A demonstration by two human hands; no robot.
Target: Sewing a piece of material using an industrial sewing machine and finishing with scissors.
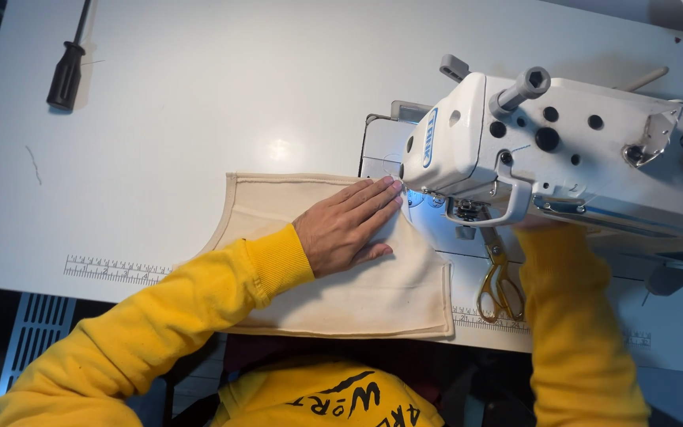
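A cream fabric piece (pixel 357 296) with stitched edges lies flat on the white table, reaching under the head of a white sewing machine (pixel 563 150). My left hand (pixel 348 225) rests flat on the fabric, fingers together and pointing toward the needle area. My right hand is hidden behind the machine head; only its yellow sleeve (pixel 575 332) shows, reaching up under the machine. What the right hand touches cannot be seen.
Gold scissors (pixel 499 285) lie on the table below the machine head, between my two arms. A black-handled screwdriver (pixel 66 71) lies at the far left. A printed ruler strip (pixel 116 270) runs along the table's (pixel 199 103) near edge.
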